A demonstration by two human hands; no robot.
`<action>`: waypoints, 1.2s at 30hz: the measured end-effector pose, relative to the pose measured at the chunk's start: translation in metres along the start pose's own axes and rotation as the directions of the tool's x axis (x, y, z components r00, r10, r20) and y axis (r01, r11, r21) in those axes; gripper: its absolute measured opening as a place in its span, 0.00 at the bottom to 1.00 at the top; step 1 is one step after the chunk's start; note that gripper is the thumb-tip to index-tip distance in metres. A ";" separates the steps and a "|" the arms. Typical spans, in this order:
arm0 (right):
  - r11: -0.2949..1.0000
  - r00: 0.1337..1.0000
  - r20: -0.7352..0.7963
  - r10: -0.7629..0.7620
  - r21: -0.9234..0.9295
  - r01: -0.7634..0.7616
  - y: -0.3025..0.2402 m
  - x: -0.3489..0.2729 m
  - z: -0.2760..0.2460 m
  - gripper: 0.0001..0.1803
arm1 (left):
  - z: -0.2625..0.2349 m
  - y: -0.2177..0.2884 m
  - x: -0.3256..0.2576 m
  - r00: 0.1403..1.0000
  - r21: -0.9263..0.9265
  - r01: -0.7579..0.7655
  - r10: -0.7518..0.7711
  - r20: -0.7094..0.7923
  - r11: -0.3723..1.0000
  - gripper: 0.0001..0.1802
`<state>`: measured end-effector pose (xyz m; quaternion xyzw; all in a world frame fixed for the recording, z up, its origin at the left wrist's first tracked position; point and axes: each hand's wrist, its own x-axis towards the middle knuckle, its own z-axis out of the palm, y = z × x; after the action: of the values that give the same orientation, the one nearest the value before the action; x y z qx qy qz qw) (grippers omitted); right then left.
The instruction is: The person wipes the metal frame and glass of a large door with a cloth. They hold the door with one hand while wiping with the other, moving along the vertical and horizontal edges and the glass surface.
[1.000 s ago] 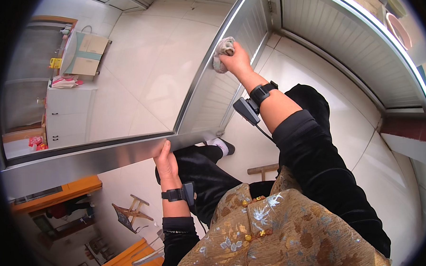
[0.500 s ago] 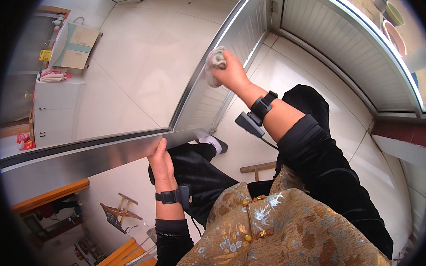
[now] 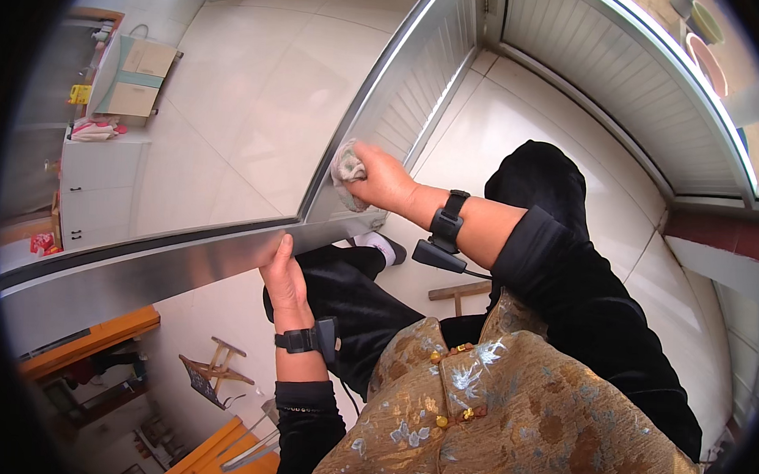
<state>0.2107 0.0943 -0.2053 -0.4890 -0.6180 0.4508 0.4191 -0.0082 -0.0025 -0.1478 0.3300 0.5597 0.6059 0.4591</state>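
Note:
A metal-framed glass door [image 3: 183, 267] with a ribbed lower panel stands in front of me, its brushed side edge running off to the left. My right hand [image 3: 384, 180] is closed around a crumpled pale cloth [image 3: 348, 175] with a greenish patch. The cloth presses against the door's frame close to its near corner. At the silver edge, my left hand [image 3: 285, 275] grips the door, thumb up on the metal; its other fingers are mostly hidden. Both wrists carry black straps with small devices.
A second ribbed panel [image 3: 606, 94] stands at the upper right. A wooden folding stool [image 3: 214, 370] is at the lower left, and another wooden piece [image 3: 459, 293] lies near my legs. Behind the glass is a white cabinet [image 3: 102, 187]. Orange wooden furniture [image 3: 95, 341] stands lower left.
My right hand has slid the cloth down the door frame, toward me and a little left, to near the corner. My left hand stays at the edge, almost unmoved.

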 end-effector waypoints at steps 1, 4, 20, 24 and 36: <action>1.000 1.000 0.010 -0.013 0.018 0.013 0.000 -0.001 0.002 0.19 | 0.000 0.000 0.000 1.000 0.012 -0.005 0.005 0.010 1.000 0.17; 0.998 0.996 0.077 0.043 0.046 -0.046 0.005 0.002 0.003 0.23 | 0.001 0.000 0.000 1.000 0.022 -0.020 0.020 0.011 1.000 0.17; 0.912 0.665 -0.716 0.213 0.389 0.127 0.047 0.135 -0.120 0.28 | 0.002 0.003 -0.004 0.999 0.051 -0.021 0.019 0.028 0.998 0.21; 0.993 0.771 -0.625 -0.117 -0.080 0.086 0.038 0.144 -0.115 0.24 | -0.005 0.003 0.002 0.996 0.115 0.070 -0.077 0.054 0.991 0.17; 0.980 0.936 -0.344 -0.076 -0.199 0.006 0.002 0.072 -0.066 0.26 | -0.003 -0.003 -0.001 0.999 -0.012 -0.053 0.054 0.011 0.998 0.18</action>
<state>0.2624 0.1752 -0.1856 -0.5870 -0.5850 0.2851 0.4816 -0.0098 -0.0048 -0.1512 0.3455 0.5445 0.6194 0.4477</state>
